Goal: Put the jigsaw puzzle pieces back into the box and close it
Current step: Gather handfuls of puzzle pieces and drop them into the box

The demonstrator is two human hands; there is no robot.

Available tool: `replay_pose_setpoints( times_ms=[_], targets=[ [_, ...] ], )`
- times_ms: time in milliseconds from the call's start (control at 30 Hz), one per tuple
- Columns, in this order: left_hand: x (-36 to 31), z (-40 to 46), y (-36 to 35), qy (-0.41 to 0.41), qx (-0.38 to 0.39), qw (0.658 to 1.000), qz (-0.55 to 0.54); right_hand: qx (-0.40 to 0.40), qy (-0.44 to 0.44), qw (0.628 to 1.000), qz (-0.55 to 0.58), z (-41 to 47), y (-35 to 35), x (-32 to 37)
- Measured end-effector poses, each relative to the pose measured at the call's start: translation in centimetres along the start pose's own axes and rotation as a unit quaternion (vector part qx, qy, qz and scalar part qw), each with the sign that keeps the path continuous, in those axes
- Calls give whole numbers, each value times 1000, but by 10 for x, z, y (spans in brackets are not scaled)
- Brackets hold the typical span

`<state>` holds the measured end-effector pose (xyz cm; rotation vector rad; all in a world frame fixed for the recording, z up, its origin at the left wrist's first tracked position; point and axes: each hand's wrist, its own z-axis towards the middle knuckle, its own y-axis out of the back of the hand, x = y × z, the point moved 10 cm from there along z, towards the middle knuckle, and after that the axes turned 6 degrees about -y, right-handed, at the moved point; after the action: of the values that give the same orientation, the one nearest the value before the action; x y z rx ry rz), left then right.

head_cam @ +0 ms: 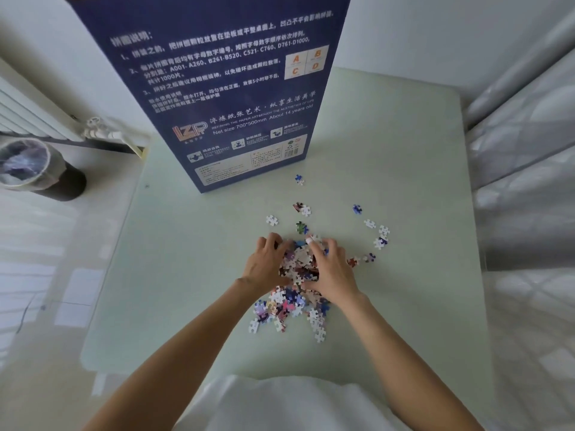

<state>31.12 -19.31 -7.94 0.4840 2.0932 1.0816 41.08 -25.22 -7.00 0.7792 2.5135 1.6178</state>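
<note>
Both hands, left hand (268, 263) and right hand (332, 269), seemingly cup the puzzle pile (299, 265)

Both forearms are bare from elbow to wrist, no sleeves showing. A white top (289, 405) fills the bottom centre of the frame. No rings or watch show on either hand.
</note>
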Motion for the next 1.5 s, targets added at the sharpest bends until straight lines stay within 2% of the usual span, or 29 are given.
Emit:
replay_pose_setpoints(
  times_ms=[133, 333, 667, 1033, 1167, 1300, 1433, 1500],
  targets=[
    [2, 0, 7, 0, -22, 1000, -14, -9, 38, 997, -60, 9, 8, 15],
    [6, -5, 17, -10, -78, 997, -20, -16, 40, 998, -50, 13, 11, 19],
    [19, -10, 20, 9, -115, 990, -78, -35, -8, 999, 18, 14, 8, 11],
    [26, -15, 44, 0, -152, 980, -130, -85, 12, 994, 74, 14, 28, 5],
    [15, -24, 73, -40, -177, 972, -148, -88, 42, 991, 89, 8, 51, 10],
    [-11, -49, 147, -146, -273, 940, -143, -81, 94, 984, 130, -2, 99, 30],
    [-42, -94, 274, -237, -425, 869, -89, -147, 167, 950, 218, -17, 209, 61],
    [-54, -117, 339, -256, -490, 832, -48, -188, 209, 929, 241, -24, 270, 80]
  ],
)
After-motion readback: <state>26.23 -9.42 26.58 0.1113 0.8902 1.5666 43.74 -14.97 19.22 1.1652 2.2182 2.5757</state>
